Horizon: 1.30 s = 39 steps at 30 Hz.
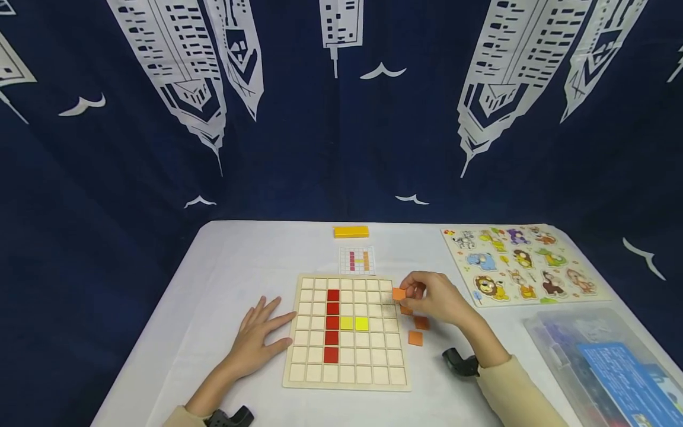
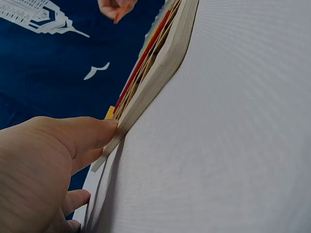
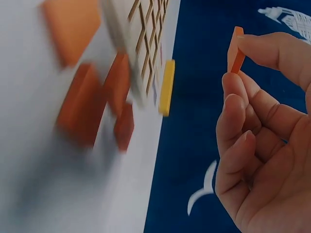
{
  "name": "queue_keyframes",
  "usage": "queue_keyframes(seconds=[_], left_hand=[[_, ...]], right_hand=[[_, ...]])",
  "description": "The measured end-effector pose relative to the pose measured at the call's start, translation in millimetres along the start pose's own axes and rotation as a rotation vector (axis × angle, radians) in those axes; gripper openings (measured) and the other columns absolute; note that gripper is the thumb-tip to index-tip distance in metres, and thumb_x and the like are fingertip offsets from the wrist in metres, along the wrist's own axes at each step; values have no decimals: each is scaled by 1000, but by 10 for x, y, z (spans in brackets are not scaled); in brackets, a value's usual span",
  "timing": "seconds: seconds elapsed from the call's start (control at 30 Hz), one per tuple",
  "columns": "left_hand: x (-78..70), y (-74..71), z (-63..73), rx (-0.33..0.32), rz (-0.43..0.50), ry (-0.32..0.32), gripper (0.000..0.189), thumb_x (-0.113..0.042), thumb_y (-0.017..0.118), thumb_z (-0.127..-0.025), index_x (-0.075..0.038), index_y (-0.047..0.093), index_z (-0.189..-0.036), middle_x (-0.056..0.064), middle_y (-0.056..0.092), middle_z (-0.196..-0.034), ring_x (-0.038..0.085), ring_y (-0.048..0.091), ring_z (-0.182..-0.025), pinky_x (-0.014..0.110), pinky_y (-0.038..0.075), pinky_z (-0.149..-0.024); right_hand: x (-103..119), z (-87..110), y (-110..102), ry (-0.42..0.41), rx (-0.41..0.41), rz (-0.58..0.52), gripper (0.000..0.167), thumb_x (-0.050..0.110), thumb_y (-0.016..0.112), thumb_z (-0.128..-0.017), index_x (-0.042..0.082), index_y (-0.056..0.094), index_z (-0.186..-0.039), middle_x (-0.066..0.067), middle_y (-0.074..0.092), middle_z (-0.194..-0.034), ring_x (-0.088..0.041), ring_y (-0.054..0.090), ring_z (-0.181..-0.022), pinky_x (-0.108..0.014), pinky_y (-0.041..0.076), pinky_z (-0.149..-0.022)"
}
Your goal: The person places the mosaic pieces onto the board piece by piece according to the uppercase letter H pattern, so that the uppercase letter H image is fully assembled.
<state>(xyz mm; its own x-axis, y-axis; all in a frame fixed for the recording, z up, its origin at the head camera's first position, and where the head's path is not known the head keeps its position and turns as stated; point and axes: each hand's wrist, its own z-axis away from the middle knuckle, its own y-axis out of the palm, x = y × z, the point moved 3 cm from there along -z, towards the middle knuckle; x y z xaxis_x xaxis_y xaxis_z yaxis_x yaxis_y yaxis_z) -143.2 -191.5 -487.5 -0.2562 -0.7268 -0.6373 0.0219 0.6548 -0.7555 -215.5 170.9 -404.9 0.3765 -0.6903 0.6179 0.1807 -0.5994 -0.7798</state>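
Observation:
My right hand (image 1: 439, 298) pinches a small orange square tile (image 3: 235, 51) between thumb and fingers, held up near the upper right edge of a wooden grid board (image 1: 347, 382). On the board, several red tiles (image 1: 332, 322) form a column, and two yellow tiles (image 1: 361, 323) run to the right from its middle. My left hand (image 1: 258, 339) rests with spread fingers against the board's left edge; its fingertips touch the rim in the left wrist view. Several loose orange tiles (image 1: 415, 338) lie on the table beside the board's right side, partly below the right hand.
A small printed pattern card (image 1: 357, 261) lies behind the board, with a yellow block (image 1: 351, 232) farther back. At the right are an animal puzzle board (image 1: 525, 264) and a clear plastic box (image 1: 560, 350). A dark blue curtain (image 1: 341, 148) hangs behind the white table (image 1: 240, 255).

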Motion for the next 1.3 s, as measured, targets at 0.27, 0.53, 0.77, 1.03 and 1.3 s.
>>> queue_keyframes(seconds=[0.27,0.53,0.77,1.03,1.3], left_hand=[[2,-2,1,9,-3,1,48,-31,74,-85,-19,64,-131,19,35,-156,47,11,-149,65,3,-116],[1,-5,2,3,-5,6,49,-33,73,-85,-18,64,-130,20,36,-155,47,11,-148,66,3,-116],[-15,-14,2,5,-1,-2,48,-33,73,-85,-17,65,-130,20,36,-155,47,11,-148,65,2,-116],[-19,-20,0,5,0,-2,48,-31,73,-85,-17,64,-130,20,35,-155,47,11,-148,65,2,-116],[-12,-11,3,1,-1,1,48,-33,73,-85,-18,65,-130,20,36,-155,47,11,-148,65,3,-116]], right_hand=[[73,-315,230,14,48,-28,18,12,80,-76,11,68,-89,4,60,-75,-13,49,-64,-23,41,-57],[26,-432,372,57,101,8,18,17,82,-77,13,68,-88,4,59,-73,-11,49,-62,-23,40,-57],[6,-476,430,66,128,78,19,17,83,-77,13,67,-86,6,59,-70,-10,50,-62,-25,41,-60],[13,-499,466,39,143,101,17,13,83,-76,11,68,-85,7,59,-69,-10,51,-65,-25,41,-63],[32,-492,469,60,148,72,19,13,85,-74,11,71,-87,7,62,-72,-9,53,-67,-26,44,-66]])
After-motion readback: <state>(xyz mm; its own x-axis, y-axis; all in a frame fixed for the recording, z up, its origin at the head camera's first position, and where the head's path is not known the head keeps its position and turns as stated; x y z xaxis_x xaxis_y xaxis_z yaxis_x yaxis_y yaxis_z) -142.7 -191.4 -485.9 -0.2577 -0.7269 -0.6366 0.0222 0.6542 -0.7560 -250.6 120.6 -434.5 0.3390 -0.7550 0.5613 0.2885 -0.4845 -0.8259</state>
